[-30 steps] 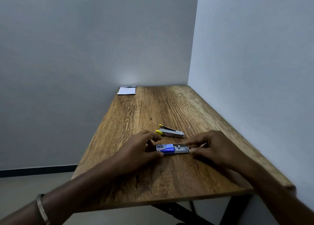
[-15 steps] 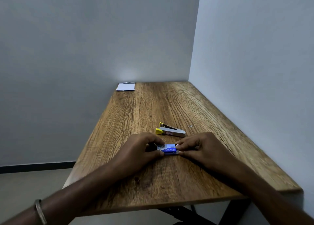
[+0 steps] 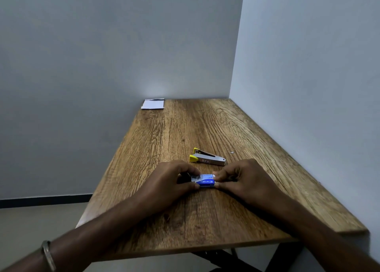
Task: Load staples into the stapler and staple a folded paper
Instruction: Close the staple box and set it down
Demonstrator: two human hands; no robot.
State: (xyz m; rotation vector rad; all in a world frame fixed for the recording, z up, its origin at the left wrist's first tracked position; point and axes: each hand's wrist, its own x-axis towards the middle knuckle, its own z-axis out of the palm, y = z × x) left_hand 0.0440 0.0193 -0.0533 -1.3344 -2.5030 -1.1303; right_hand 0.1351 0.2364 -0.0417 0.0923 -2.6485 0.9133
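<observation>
I saw left hand (image 3: pixel 172 181) and right hand (image 3: pixel 242 179) pinching blue staple box (image 3: pixel 203 181) from either end, resting on table (image 3: pixel 205 216) near edge. Stapler (image 3: pixel 207 159) lay just beyond box, untouched. Folded paper (image 3: pixel 153 104) sat at far left corner.

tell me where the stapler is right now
In the head view the stapler lies on the table, just beyond both hands and the staple box.
</observation>
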